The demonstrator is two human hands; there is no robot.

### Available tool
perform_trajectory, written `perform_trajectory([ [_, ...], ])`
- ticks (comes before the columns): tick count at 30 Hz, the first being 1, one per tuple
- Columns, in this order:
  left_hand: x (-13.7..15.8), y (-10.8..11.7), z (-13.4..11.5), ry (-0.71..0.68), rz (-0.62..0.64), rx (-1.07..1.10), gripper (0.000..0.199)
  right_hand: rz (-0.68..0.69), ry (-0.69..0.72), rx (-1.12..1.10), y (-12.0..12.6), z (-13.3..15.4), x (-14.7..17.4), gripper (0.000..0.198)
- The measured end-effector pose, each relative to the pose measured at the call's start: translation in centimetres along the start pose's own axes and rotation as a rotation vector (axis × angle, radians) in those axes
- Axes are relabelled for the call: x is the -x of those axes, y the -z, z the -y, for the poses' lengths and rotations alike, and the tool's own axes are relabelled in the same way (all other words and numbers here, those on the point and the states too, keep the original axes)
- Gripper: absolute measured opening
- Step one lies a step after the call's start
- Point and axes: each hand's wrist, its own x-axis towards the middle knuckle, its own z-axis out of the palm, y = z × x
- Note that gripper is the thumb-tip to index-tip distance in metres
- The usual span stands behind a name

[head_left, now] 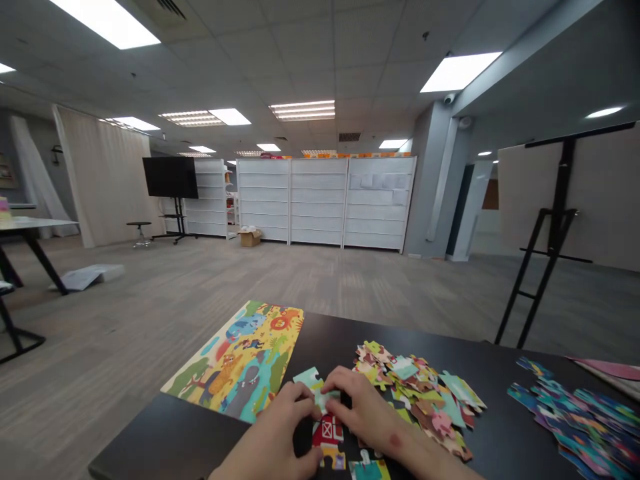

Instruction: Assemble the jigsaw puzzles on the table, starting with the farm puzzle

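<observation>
My left hand (283, 430) curves around the left side of a few puzzle pieces, its index fingertip at a pale green puzzle piece (310, 378) and its thumb low beside a yellow-and-purple piece (334, 459). Between the hands lies a puzzle piece with a red barn (327, 430). From the right, my right hand (363, 403) has bent fingers and thumb closed on a light green piece (324, 400) just above the barn. A teal piece (370, 469) lies below my right wrist. Fingers partly cover the joints between pieces.
A heap of loose puzzle pieces (420, 387) lies right of my hands on the black table (200, 447). Farther right is a pile of dark blue pieces (590, 420). A colourful animal picture sheet (245, 360) lies at the left. An easel-like stand (545, 247) is beyond the table.
</observation>
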Motion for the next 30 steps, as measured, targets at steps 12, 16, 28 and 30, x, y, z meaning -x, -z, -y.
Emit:
perform_trajectory([
  [12,0.1,0.2,-0.2,0.035,0.040,0.004,0.026,-0.024,-0.002,0.041,0.7,0.4,0.0,0.010],
  [16,0.2,0.2,-0.1,0.003,0.026,-0.020,0.023,-0.190,-0.054,0.043,2.9,0.0,-0.3,0.027],
  [28,-1.5,1.9,3.2,0.150,-0.165,-0.224,0.051,-0.110,-0.109,0.198,7.2,-4.4,8.4,0.026],
  [30,-2.0,1.7,3.5,0.154,-0.144,-0.231,0.053,-0.138,-0.107,0.179,6.9,-4.4,8.3,0.025],
])
